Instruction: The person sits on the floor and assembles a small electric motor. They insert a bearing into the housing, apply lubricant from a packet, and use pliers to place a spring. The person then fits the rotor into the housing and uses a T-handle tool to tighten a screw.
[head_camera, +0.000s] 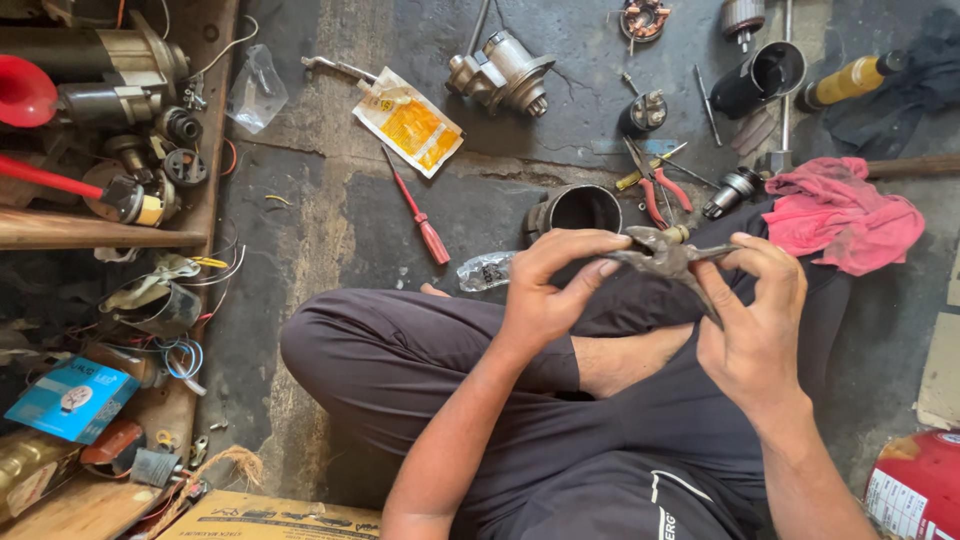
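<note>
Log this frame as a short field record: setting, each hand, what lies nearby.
setting: person sitting cross-legged on a stained concrete floor
left hand: grip on the head end of grey metal pliers
right hand: holds the pliers' handles
nearby: red screwdriver, pink rag, red-handled pliers, starter motor, black cylinder housing

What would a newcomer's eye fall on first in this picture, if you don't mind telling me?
First, the two hands in the middle: the left hand and the right hand together hold grey metal pliers above the crossed legs. Next, the bright pink rag on the dark floor to the right, and the red-handled screwdriver lying left of the hands beside a yellow packet.
</note>
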